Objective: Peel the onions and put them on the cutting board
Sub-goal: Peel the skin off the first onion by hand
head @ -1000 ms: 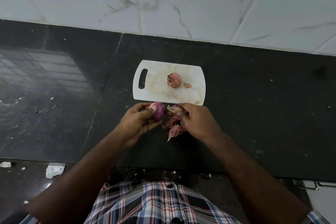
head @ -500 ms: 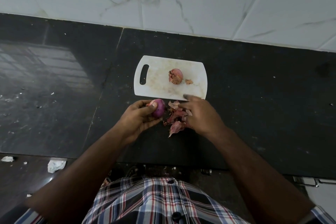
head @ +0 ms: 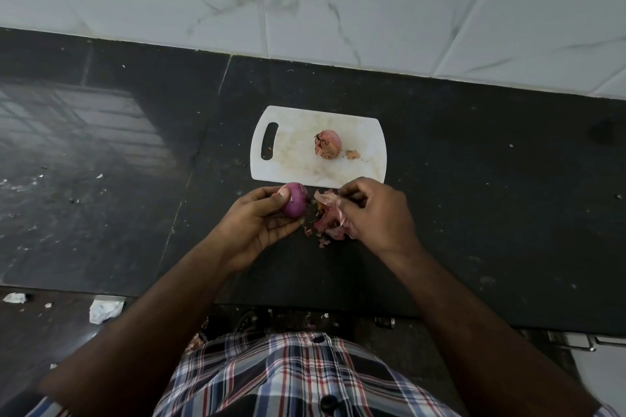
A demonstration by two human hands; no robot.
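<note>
A white cutting board (head: 291, 159) lies on the black counter, with one unpeeled pinkish onion (head: 328, 144) on it and a scrap of skin beside it. Just in front of the board, my left hand (head: 261, 223) grips a shiny purple peeled onion (head: 296, 199) between thumb and fingers. My right hand (head: 376, 213) is right of it, fingers curled and pinching a strip of papery onion skin (head: 325, 198) above a small pile of peels (head: 333, 227) on the counter.
The black stone counter (head: 474, 196) runs to a white marble-tiled wall (head: 338, 3) at the back. Its near edge is by my checked shirt. Crumpled white paper (head: 105, 310) lies on the floor at lower left. A metal handle (head: 576, 342) shows at lower right.
My right hand has lifted slightly from the peel pile and curled its fingers on a piece of skin. My left hand keeps its hold on the purple onion.
</note>
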